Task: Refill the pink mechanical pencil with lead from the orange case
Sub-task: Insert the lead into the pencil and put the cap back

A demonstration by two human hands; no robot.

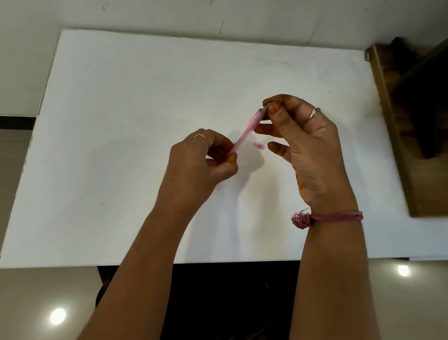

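Nearest the person, the left hand (204, 156) grips the lower end of the pink mechanical pencil (245, 133), held slanting above the white table (109, 127). Farther out, the right hand (300, 139) pinches its upper metal end between thumb and forefinger. A small pink piece (259, 145), probably its cap, lies just beside; the orange case is not visible, so the step seems to be opening the pencil or feeding lead, and next comes a steady, fine insertion.

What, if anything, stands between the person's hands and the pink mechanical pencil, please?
Nothing visible does. The left hand grips the lower end of the pink mechanical pencil and the right hand pinches its metal tip. A small pink piece lies on the white table beside them. No orange case shows.
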